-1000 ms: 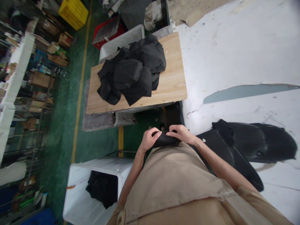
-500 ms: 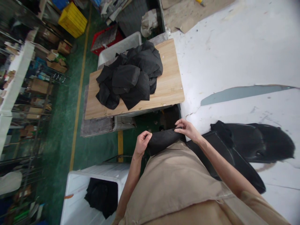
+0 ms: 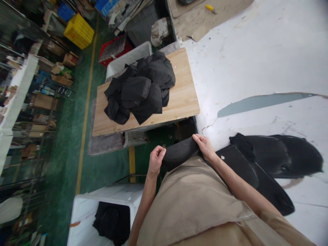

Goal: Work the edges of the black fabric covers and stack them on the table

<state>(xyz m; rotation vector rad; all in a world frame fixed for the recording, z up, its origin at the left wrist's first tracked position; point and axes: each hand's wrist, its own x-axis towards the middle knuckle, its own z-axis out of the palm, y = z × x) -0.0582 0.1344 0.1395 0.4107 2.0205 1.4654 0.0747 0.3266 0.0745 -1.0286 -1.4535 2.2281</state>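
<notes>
A piece of black fabric (image 3: 179,152) is stretched between my two hands, just in front of the beige apron. My left hand (image 3: 156,159) pinches its left end between thumb and fingers. At the upper right corner, my right hand (image 3: 204,145) grips the same fabric, thumb and fingers closed. The lower edge of the cloth is hidden behind the apron. By my right forearm, black padded pieces (image 3: 271,155) lie on the white table, partly overlapping.
A wooden board (image 3: 183,89) ahead bears a heap of black fabric pieces (image 3: 139,87). At lower left stands a white bin (image 3: 84,218) with black cloth inside. The white table (image 3: 251,61) spreads to the right. Shelves with cardboard boxes (image 3: 43,101) line the far left.
My right hand's fingers, lifted and parted before, have closed on the fabric's corner. The left hand keeps its pinch. The view has shifted slightly.
</notes>
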